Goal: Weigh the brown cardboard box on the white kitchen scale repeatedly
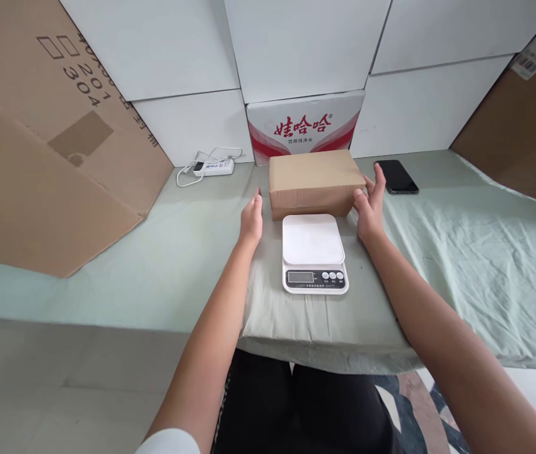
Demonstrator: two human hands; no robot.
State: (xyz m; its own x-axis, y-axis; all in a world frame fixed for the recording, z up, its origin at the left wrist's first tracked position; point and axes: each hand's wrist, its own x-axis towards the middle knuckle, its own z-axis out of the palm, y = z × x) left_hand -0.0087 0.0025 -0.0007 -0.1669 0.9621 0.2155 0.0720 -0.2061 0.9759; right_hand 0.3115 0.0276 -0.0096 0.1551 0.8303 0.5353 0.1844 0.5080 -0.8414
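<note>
A closed brown cardboard box (316, 183) lies on the cloth-covered table, behind a white kitchen scale (313, 243). The scale's plate is bare, and its small display looks blank. On the box's left side, with a small gap to it, my left hand (251, 219) is held upright and open, its fingers stretched forward and mostly hidden behind the thumb side. At the box's right end my right hand (369, 205) is open with the fingers spread; its thumb meets or nearly meets the front corner. Neither hand grips the box.
A black phone (395, 176) lies right of my right hand. A white power strip (214, 168) with its cable sits at the back left. Behind stand a red-and-white carton (306, 126) and stacked white boxes (296, 47). Large brown cartons (55, 189) flank both sides.
</note>
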